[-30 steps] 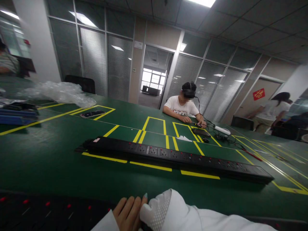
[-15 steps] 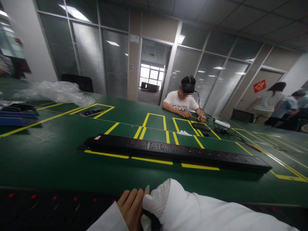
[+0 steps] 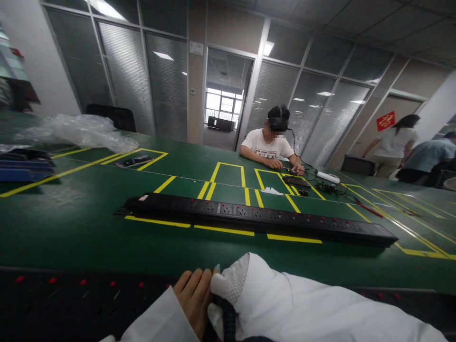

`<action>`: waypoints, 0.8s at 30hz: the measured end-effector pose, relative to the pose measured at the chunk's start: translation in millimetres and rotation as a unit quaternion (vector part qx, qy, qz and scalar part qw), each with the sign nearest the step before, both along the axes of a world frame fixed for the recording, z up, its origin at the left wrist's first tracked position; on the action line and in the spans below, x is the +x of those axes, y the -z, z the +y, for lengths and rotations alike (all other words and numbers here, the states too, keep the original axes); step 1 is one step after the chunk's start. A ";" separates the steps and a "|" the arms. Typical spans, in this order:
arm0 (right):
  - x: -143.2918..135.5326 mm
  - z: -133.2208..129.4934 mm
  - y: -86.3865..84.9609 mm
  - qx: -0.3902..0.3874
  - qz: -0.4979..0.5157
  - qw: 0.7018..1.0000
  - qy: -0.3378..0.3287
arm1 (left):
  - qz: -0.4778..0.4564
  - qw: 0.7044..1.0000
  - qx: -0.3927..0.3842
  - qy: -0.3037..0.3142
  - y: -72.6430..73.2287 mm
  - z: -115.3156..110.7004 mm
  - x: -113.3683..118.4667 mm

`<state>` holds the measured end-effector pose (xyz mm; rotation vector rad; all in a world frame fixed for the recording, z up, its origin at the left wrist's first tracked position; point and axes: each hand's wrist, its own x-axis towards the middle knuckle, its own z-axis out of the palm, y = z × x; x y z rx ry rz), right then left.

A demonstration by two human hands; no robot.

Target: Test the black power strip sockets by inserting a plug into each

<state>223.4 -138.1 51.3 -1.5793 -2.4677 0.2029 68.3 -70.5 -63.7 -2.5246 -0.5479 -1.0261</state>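
Hands meet over a dark object at the near surface edge

Left hand fingers pressed together, touching the gloved right hand; dark object between them; right grip unclear.

Glass partition walls with blinds, an open doorway — ceiling lights glowing overhead.

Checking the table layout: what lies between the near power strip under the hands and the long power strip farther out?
Only bare green table between near power strip and long power strip; head view.
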 end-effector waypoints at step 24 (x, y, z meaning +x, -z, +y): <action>2.8 -1.7 -21.5 0.022 -0.068 0.995 -0.074 | -0.023 0.999 -0.028 0.011 4.9 -3.3 1.9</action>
